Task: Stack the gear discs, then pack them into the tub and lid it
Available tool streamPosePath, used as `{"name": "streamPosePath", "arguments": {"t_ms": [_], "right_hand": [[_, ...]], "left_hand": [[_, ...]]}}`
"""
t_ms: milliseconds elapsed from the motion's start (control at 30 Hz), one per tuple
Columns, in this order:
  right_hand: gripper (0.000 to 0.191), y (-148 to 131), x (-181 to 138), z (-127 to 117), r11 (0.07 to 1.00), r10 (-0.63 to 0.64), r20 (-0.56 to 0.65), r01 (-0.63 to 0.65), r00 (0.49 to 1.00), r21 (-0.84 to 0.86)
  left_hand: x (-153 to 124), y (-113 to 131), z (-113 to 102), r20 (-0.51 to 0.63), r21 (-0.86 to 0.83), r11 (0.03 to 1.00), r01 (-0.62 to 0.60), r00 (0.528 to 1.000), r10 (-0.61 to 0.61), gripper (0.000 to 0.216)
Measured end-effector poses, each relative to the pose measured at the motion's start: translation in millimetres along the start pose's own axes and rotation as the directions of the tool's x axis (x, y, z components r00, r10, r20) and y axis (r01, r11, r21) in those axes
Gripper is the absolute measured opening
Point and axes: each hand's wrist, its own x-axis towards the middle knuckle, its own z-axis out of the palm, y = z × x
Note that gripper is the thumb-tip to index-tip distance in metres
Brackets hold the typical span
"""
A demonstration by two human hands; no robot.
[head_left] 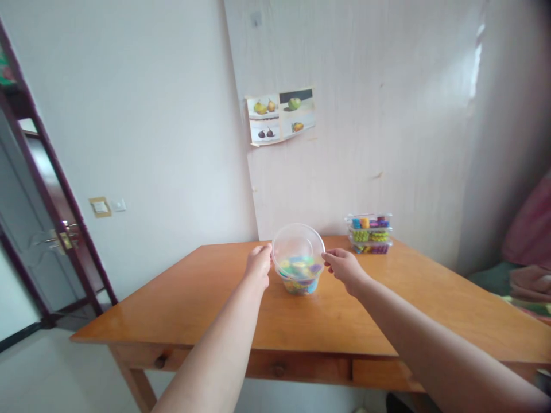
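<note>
A round clear plastic lid [297, 244] stands tilted up over a clear round tub [300, 285] on the table. Small colourful pieces fill the tub and show through the lid; their kind is too blurred to tell. My left hand [259, 264] pinches the lid's left rim. On the opposite side, the thumb and fingers of my right hand [343, 267] are closed on the right rim. Whether the lid's lower edge touches the tub I cannot tell.
The tub stands on a wooden table [206, 292] with drawers in front. Stacked clear boxes [370, 235] of colourful pieces stand at the back right. Behind the table is a wall with taped fruit pictures [282, 116]. A door [34, 229] is at the left.
</note>
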Motion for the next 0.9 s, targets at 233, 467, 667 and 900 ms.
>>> {"name": "streamPosePath", "arguments": {"t_ms": [233,467,667,900], "right_hand": [[0.013,17,19,2,0.995,0.035,-0.055,-0.039,0.998,-0.09],[0.01,28,34,11,0.988,0.034,-0.048,-0.041,0.998,-0.152],[0.01,37,40,9,0.973,0.019,-0.047,-0.029,0.999,-0.228],[0.025,35,48,-3,0.908,-0.093,-0.071,0.056,0.993,-0.415]], "left_hand": [[16,-25,0,-0.045,0.304,0.947,-0.103,0.991,0.123,0.021],[30,-45,-8,-0.051,0.509,0.857,-0.081,0.991,0.124,0.019],[40,-63,-14,-0.029,0.562,0.826,-0.047,0.997,0.076,0.018],[49,-65,-14,0.025,0.562,0.814,-0.145,0.987,0.158,0.029]]}}
